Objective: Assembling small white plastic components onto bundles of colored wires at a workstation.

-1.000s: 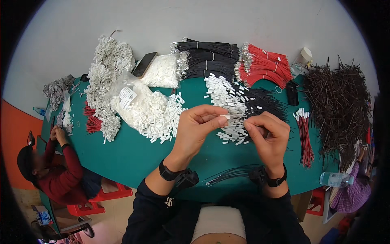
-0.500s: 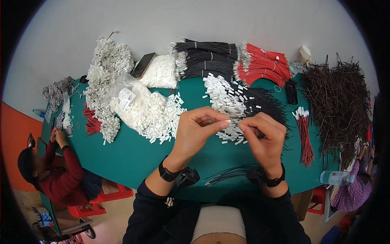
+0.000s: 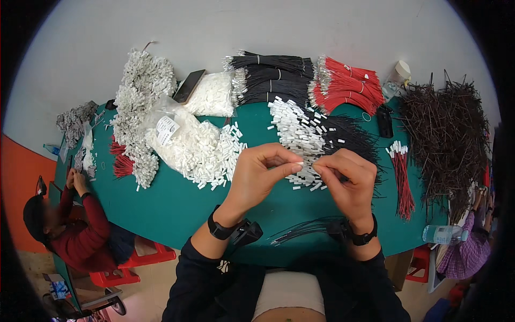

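My left hand [image 3: 255, 177] is closed in a pinch, with a small white connector housing [image 3: 301, 162] between thumb and index finger. Facing it, my right hand [image 3: 351, 180] is also pinched; whatever lies between its fingertips is too small to make out. A narrow gap parts the two sets of fingertips. Behind them lies a heap of black wires with white connectors [image 3: 295, 129] on their ends. Loose black wires [image 3: 300, 228] rest on the green table [image 3: 188, 209] between my wrists. Loose white connectors [image 3: 206, 172] spill from a clear bag [image 3: 163, 129] left of my hands.
Banded bundles of black wires [image 3: 276, 75] and red wires [image 3: 351, 83] line the back. A red-and-black wire bundle [image 3: 402, 182], a dark wire heap [image 3: 445, 139] and a plastic bottle [image 3: 445, 234] are at right. A person in dark red [image 3: 86, 241] sits at left.
My fingertips have shifted very slightly, the right ones a little to the left toward the connector housing. Both hands keep their pinch, and the things on the table lie as before.
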`<state>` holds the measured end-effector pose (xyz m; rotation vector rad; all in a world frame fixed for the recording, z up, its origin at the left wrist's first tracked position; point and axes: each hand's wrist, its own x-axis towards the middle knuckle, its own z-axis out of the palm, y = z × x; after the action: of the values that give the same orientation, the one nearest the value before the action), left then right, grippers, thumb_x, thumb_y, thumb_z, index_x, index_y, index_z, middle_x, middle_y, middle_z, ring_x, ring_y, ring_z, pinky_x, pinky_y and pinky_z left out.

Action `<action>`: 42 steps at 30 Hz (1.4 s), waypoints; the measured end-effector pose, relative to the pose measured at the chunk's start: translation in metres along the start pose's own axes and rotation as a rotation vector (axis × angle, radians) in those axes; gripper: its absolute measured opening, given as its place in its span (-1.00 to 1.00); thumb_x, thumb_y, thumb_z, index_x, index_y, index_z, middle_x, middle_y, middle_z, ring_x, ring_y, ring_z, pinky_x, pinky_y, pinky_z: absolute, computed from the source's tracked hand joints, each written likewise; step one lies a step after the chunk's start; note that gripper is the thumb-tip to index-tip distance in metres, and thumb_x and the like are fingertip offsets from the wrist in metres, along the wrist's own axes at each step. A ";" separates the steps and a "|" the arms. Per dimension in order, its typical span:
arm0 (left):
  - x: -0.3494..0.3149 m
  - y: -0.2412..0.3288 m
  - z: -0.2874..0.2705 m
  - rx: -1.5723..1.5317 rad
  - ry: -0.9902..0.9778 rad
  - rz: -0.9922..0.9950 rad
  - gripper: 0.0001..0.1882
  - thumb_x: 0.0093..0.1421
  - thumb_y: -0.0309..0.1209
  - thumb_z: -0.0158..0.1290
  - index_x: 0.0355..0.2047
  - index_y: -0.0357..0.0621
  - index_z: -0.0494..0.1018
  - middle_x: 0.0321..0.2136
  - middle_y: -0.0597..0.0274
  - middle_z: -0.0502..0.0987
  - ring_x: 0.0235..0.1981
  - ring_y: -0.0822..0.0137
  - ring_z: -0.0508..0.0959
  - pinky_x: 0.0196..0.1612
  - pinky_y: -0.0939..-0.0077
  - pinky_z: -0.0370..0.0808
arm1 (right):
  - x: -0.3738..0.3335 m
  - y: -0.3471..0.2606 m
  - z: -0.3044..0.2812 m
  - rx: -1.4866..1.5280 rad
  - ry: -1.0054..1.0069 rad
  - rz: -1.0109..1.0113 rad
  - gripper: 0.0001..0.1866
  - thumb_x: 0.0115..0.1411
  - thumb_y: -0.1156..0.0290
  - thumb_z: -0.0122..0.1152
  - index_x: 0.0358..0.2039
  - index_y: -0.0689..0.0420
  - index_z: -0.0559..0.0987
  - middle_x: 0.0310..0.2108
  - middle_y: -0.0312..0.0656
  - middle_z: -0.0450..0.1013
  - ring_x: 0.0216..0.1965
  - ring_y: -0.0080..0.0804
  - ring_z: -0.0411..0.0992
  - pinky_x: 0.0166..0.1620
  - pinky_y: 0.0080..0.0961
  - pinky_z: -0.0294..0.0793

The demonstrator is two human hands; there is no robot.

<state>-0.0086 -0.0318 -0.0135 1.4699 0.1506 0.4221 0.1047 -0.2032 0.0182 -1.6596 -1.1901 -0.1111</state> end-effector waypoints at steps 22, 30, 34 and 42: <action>0.001 -0.004 0.004 0.134 0.016 0.024 -0.84 0.16 -0.60 0.24 -0.22 -0.31 0.60 -0.29 0.19 0.64 -0.28 0.46 0.61 -0.12 0.55 0.55 | 0.002 0.009 0.001 0.030 -0.064 0.119 -0.88 0.00 0.64 0.38 -0.40 0.23 0.65 -0.58 -0.19 0.47 -0.58 -0.31 0.42 -0.48 -0.46 0.36; 0.013 -0.020 -0.045 0.815 0.124 -0.008 -0.86 0.06 -0.56 0.25 -0.32 -0.25 0.64 -0.49 0.10 0.66 -0.42 0.22 0.67 -0.30 0.43 0.55 | -0.002 0.042 0.002 -0.282 -0.337 -0.041 -0.84 -0.09 0.60 0.38 -0.44 0.23 0.59 -0.37 -0.13 0.54 -0.28 -0.06 0.49 -0.19 -0.26 0.47; 0.004 -0.065 -0.065 1.135 0.047 0.053 -0.87 -0.01 -0.54 0.22 -0.38 -0.18 0.64 -0.44 0.09 0.66 -0.38 0.04 0.63 -0.24 0.26 0.56 | -0.044 0.021 0.043 -0.226 -0.991 -0.131 -0.88 -0.03 0.45 0.34 -0.45 0.17 0.61 -0.36 -0.14 0.51 -0.22 -0.11 0.51 -0.15 -0.24 0.54; 0.002 -0.082 -0.066 1.332 -0.044 0.067 -0.95 -0.07 -0.52 0.24 -0.53 -0.13 0.60 -0.43 0.12 0.54 -0.27 0.04 0.53 -0.17 0.21 0.50 | -0.095 0.022 0.069 -0.303 -1.093 -0.294 -0.95 -0.05 0.55 0.22 -0.51 0.21 0.61 -0.39 -0.09 0.54 -0.28 -0.16 0.55 -0.19 -0.27 0.55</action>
<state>-0.0144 0.0265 -0.1004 2.7938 0.3912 0.3347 0.0422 -0.2104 -0.0830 -1.8219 -2.3195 0.5259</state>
